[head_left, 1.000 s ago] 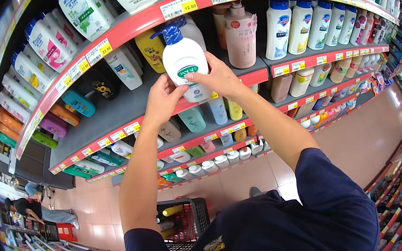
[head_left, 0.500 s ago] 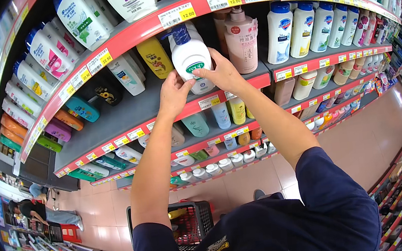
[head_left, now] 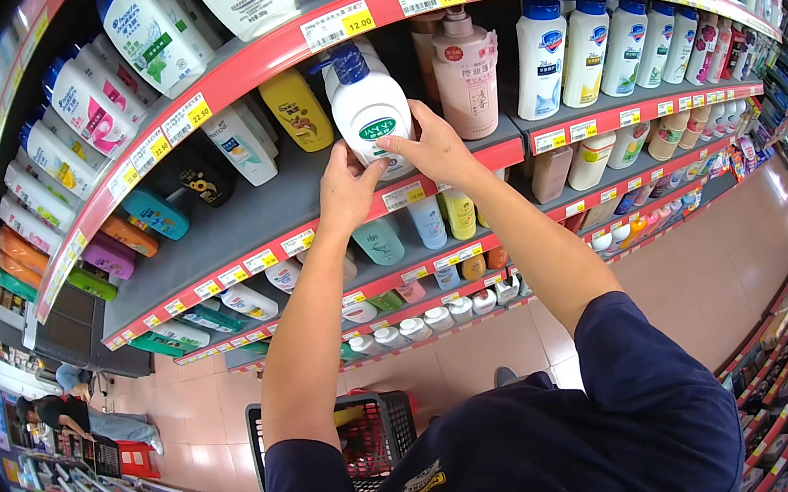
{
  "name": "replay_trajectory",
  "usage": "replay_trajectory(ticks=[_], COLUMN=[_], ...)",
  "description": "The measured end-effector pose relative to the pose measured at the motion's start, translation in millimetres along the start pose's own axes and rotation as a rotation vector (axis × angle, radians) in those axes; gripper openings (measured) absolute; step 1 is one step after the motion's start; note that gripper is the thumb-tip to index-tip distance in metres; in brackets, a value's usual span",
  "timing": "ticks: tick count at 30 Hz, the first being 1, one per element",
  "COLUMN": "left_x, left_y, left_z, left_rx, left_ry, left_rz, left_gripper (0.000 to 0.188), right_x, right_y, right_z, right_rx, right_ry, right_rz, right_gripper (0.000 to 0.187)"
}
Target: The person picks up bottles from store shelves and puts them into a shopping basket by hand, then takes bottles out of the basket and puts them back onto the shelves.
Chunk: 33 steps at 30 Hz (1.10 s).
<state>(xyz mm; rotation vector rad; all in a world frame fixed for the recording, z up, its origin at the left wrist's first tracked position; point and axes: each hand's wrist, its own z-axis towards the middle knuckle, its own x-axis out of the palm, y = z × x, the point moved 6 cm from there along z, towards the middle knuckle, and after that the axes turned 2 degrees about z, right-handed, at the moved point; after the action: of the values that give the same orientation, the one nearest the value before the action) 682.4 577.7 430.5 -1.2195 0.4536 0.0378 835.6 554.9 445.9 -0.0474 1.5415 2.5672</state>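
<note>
A white pump bottle [head_left: 370, 101] with a blue pump head and a green oval label stands upright at the front edge of the grey shelf [head_left: 206, 239]. My left hand [head_left: 348, 188] grips its lower left side, thumb across the front. From the right, my right hand [head_left: 431, 148] closes round its lower side, the thumb lying just under the green label. Behind it, part of another white bottle shows. A pink pump bottle [head_left: 466, 75] is just to the right, and a yellow bottle [head_left: 298, 110] leans to the left.
White bottles with blue caps [head_left: 541, 61] line the shelf at right. Red price rails [head_left: 243, 58] edge each shelf, with more bottles above and below. A black shopping basket [head_left: 399, 427] is below on the left. A person [head_left: 70, 414] is far left.
The view has shifted slightly, so the shelves sit a little further left. Both hands stay on the white pump bottle, with almost no change in their grip.
</note>
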Motion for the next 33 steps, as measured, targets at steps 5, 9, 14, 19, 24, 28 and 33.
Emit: replay_trajectory(ticks=[5,9,14,19,24,28,33], left_x=[0,-6,-39,-73,-79,-74,-71], left_y=[3,5,-6,92,221,272,307], left_z=[-2,-17,-103,-229,-402,-531,-628], left_rx=[-0.004,0.117,0.327,0.047,-0.526,-0.858,-1.208], left_ry=[-0.021,-0.112,-0.459,-0.556,-0.492,-0.506,-0.524], left_rz=[-0.05,-0.078,0.294,0.311,0.494,0.562,0.534], left_gripper=[0.052,0.056,0.039,0.028,0.028,0.031,0.043], right_x=[2,3,5,112,231,280,310], right_y=[-3,-3,29,6,-62,-98,-120], right_z=[-1,-10,-70,-153,-274,-358,-423], right_rx=[0.028,-0.048,-0.319,-0.157,0.018,0.014,-0.162], right_ry=[0.006,-0.062,-0.325,0.171,0.963,1.297,1.499], right_rz=[-0.009,0.047,-0.232,-0.051,-0.046,-0.085,-0.19], right_gripper=[0.064,0.065,0.048,0.031,0.028,0.034,0.041])
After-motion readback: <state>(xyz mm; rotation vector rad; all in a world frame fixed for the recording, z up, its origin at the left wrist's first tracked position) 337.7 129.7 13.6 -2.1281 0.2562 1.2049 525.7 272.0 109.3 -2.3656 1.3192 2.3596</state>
